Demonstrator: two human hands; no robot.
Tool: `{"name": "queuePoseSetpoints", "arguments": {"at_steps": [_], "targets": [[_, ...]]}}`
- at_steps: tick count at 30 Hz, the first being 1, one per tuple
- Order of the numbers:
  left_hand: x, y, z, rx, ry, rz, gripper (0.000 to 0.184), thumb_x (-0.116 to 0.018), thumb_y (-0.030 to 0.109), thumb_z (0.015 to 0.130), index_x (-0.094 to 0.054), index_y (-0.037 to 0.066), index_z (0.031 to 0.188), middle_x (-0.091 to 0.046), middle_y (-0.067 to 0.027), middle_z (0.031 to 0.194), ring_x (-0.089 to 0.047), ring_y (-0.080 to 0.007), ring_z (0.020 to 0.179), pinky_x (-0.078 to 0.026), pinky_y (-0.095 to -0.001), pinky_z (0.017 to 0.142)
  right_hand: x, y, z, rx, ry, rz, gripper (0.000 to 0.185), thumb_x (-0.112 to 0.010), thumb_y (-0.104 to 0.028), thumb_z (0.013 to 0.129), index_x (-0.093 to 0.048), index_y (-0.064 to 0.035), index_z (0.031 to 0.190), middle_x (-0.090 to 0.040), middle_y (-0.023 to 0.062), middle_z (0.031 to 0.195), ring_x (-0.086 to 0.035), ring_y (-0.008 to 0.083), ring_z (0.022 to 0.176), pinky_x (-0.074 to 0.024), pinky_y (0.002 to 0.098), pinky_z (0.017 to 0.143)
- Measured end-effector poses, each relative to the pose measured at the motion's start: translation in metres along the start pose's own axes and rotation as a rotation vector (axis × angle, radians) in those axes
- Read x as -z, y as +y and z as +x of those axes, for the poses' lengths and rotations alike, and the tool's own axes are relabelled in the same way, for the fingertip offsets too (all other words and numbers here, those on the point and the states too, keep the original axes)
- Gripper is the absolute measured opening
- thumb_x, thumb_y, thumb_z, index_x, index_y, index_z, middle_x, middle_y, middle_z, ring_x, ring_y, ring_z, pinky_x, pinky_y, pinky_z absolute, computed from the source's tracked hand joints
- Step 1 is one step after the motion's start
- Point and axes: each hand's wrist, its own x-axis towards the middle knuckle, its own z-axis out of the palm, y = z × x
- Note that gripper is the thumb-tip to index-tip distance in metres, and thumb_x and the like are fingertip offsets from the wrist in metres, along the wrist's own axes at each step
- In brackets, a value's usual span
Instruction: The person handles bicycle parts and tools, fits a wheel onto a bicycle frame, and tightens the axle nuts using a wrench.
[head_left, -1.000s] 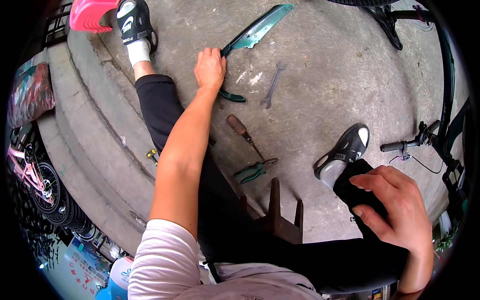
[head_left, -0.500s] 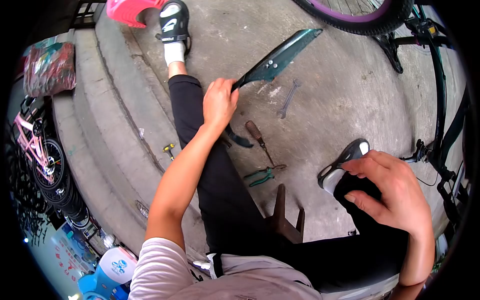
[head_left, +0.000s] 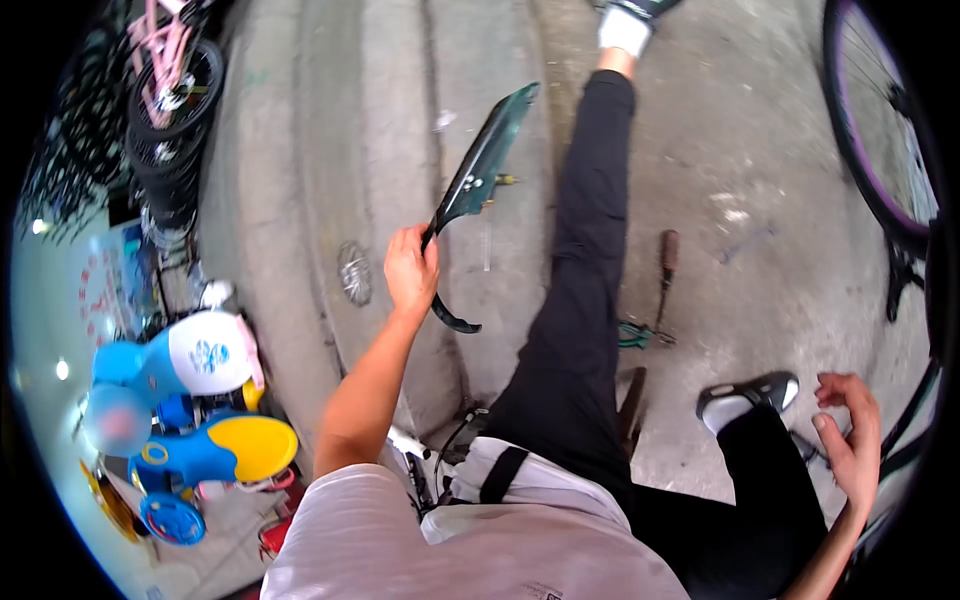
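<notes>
My left hand (head_left: 410, 272) is wrapped round the narrow middle of a dark green bicycle mudguard (head_left: 488, 150). The mudguard's broad blade points up and away, and its curved tail comes out below my fist. My right hand (head_left: 850, 435) hangs by my bent knee with its fingers apart and nothing in it. On the floor between my legs lie a brown-handled screwdriver (head_left: 669, 255), green-handled pliers (head_left: 633, 335) and a blurred wrench (head_left: 745, 245). A yellow-handled tool (head_left: 508, 180) shows partly behind the mudguard.
Concrete steps (head_left: 390, 120) run along my left, with a round metal piece (head_left: 353, 272) on one. Blue-and-yellow ride-on toys (head_left: 225, 450) and a pink bicycle (head_left: 165, 70) stand farther left. A bicycle wheel with a purple rim (head_left: 855, 110) is at right.
My view has turned left, bringing the steps and toys closer to the middle. My left hand has carried the mudguard left, over the steps. My right hand has lowered, with its fingers still apart.
</notes>
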Motion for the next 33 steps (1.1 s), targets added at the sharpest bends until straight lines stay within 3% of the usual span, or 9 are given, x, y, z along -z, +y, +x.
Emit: {"name": "queuePoseSetpoints", "arguments": {"at_steps": [2, 6, 12, 21, 25, 27, 28, 31, 33], "targets": [[0.008, -0.055, -0.024, 0.201, 0.019, 0.074, 0.018, -0.067, 0.015, 0.093, -0.068, 0.004, 0.107, -0.066, -0.0162, 0.096, -0.065, -0.0371, 0.091, -0.052, -0.0457, 0.081, -0.007, 0.003, 0.005, -0.040, -0.013, 0.002, 0.041, -0.067, -0.010, 0.076, -0.063, 0.0052, 0.114, -0.063, 0.0156, 0.095, -0.064, 0.0281, 0.090, -0.0510, 0.0368, 0.084], [0.031, -0.148, -0.057, 0.369, 0.117, 0.272, 0.022, -0.067, 0.020, 0.095, -0.068, 0.004, 0.110, -0.069, -0.0179, 0.099, -0.066, -0.0386, 0.093, -0.052, -0.0477, 0.082, -0.019, 0.014, 0.015, -0.121, -0.041, -0.035, 0.037, -0.068, -0.011, 0.081, -0.063, 0.0041, 0.115, -0.064, 0.0137, 0.096, -0.063, 0.0250, 0.088, -0.0512, 0.0351, 0.083], [0.043, -0.247, -0.094, 0.647, 0.026, 0.352, 0.021, -0.066, 0.023, 0.096, -0.068, 0.006, 0.108, -0.070, -0.0161, 0.105, -0.067, -0.0369, 0.098, -0.052, -0.0478, 0.085, -0.030, 0.038, 0.027, -0.184, -0.097, -0.008, 0.032, -0.068, -0.012, 0.088, -0.063, 0.0030, 0.115, -0.065, 0.0097, 0.095, -0.060, 0.0186, 0.085, -0.0498, 0.0316, 0.080], [0.041, -0.247, -0.110, 0.915, -0.174, 0.362, 0.031, -0.066, 0.031, 0.095, -0.068, 0.007, 0.116, -0.070, -0.0150, 0.114, -0.067, -0.0366, 0.104, -0.053, -0.0467, 0.090, -0.033, 0.055, 0.028, -0.261, -0.107, 0.014, 0.028, -0.066, -0.012, 0.092, -0.062, 0.0033, 0.116, -0.060, 0.0048, 0.087, -0.055, 0.0136, 0.081, -0.0469, 0.0280, 0.076], [0.043, -0.244, -0.113, 0.918, -0.096, 0.251, 0.038, -0.061, 0.030, 0.096, -0.066, 0.003, 0.122, -0.069, -0.0180, 0.117, -0.066, -0.0364, 0.109, -0.052, -0.0462, 0.095, -0.032, 0.057, 0.025, -0.259, -0.075, 0.039, 0.027, -0.064, -0.010, 0.092, -0.063, 0.0035, 0.116, -0.060, 0.0047, 0.087, -0.056, 0.0132, 0.081, -0.0475, 0.0283, 0.076], [0.036, -0.233, -0.110, 0.755, 0.193, 0.418, 0.043, -0.057, 0.028, 0.096, -0.063, -0.001, 0.126, -0.067, -0.0219, 0.119, -0.064, -0.0373, 0.113, -0.050, -0.0461, 0.099, -0.035, 0.058, 0.026, -0.228, -0.054, 0.018, 0.027, -0.064, -0.010, 0.092, -0.064, 0.0035, 0.115, -0.061, 0.0050, 0.088, -0.057, 0.0131, 0.082, -0.0483, 0.0291, 0.076], [0.042, -0.215, -0.093, 0.808, 0.167, 0.410, 0.042, -0.057, 0.028, 0.098, -0.062, -0.003, 0.126, -0.065, -0.0244, 0.121, -0.061, -0.0398, 0.116, -0.048, -0.0471, 0.101, -0.031, 0.058, 0.021, -0.213, -0.034, -0.020, 0.027, -0.064, -0.010, 0.092, -0.065, 0.0036, 0.115, -0.062, 0.0053, 0.088, -0.058, 0.0131, 0.083, -0.0490, 0.0299, 0.076], [0.035, -0.146, -0.049, 0.367, 0.258, 0.088, 0.037, -0.058, 0.020, 0.103, -0.059, -0.004, 0.130, -0.064, -0.0204, 0.125, -0.061, -0.0324, 0.110, -0.049, -0.0424, 0.099, -0.018, 0.036, 0.014, -0.113, -0.058, -0.145, 0.029, -0.066, -0.013, 0.093, -0.067, 0.0007, 0.119, -0.068, 0.0121, 0.097, -0.066, 0.0242, 0.090, -0.0525, 0.0357, 0.079], [0.029, -0.069, -0.004, 0.220, 0.222, -0.193, 0.038, -0.060, 0.015, 0.102, -0.056, -0.003, 0.135, -0.063, -0.0163, 0.127, -0.060, -0.0250, 0.107, -0.048, -0.0356, 0.093, -0.006, 0.028, 0.011, -0.012, -0.020, -0.290, 0.031, -0.069, -0.019, 0.093, -0.066, -0.0010, 0.118, -0.070, 0.0149, 0.102, -0.068, 0.0276, 0.090, -0.0542, 0.0394, 0.080]]}}
